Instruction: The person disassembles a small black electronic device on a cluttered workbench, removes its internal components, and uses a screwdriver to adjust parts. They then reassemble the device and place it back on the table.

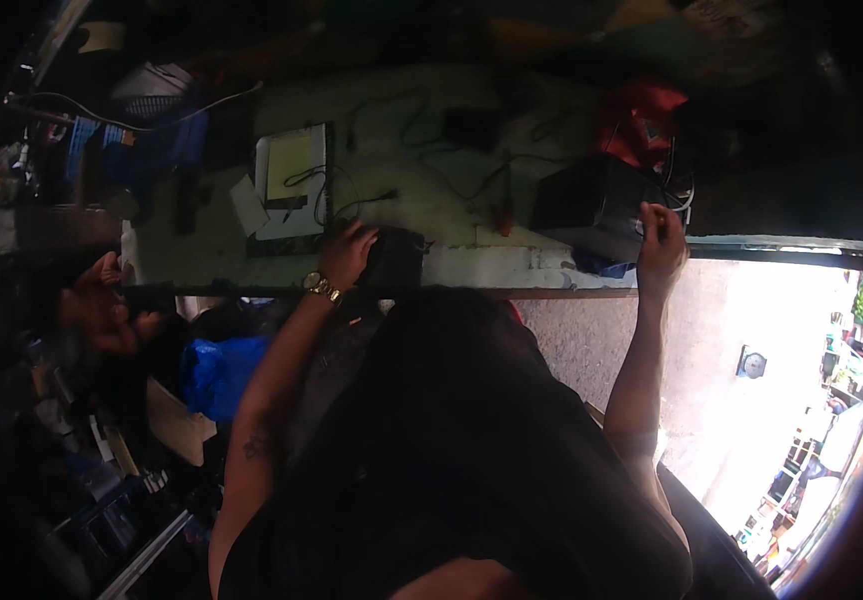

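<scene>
My left hand, with a gold watch at its wrist, has its fingers curled over the edge of a small dark object at the bench's front. Just behind it lie a pale pad with loose paper and a thin black cable. At the right, my right hand is against a large black box, fingers bent and pinched at its side; what they grip is too small to make out. A red bag sits behind the box, and a small red item lies left of it.
The green workbench spans the view, with cables and dark clutter toward the back. Another person's hands and arm are at the left, near a blue plastic bag below bench level. A bright floor shows at lower right, bordered by clutter.
</scene>
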Tool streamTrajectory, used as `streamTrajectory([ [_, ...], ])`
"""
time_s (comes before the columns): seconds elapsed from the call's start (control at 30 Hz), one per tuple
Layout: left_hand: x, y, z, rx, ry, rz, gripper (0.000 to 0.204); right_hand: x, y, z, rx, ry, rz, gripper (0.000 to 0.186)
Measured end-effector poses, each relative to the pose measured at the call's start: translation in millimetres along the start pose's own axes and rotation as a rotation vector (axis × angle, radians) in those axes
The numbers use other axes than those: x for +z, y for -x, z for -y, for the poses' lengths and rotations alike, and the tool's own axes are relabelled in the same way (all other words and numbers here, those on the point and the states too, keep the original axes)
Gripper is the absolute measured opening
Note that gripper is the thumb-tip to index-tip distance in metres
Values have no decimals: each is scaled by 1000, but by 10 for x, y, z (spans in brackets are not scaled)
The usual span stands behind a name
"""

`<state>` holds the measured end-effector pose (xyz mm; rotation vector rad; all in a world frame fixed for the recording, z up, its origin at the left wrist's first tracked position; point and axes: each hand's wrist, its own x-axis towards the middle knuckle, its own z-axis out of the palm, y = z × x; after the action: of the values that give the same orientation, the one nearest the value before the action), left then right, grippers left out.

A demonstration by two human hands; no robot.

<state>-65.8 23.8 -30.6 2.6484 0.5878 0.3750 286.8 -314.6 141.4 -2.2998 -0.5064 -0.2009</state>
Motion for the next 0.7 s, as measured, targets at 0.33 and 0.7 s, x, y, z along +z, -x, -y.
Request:
streamTrajectory([
  [0.33, -271, -242, -84, 123, -80, 263, 18, 53, 340, 275, 166, -270, 16, 21],
  [0.7, -282, -470, -109, -5, -120, 530, 17, 1319, 1805, 590, 6, -350, 722, 22],
])
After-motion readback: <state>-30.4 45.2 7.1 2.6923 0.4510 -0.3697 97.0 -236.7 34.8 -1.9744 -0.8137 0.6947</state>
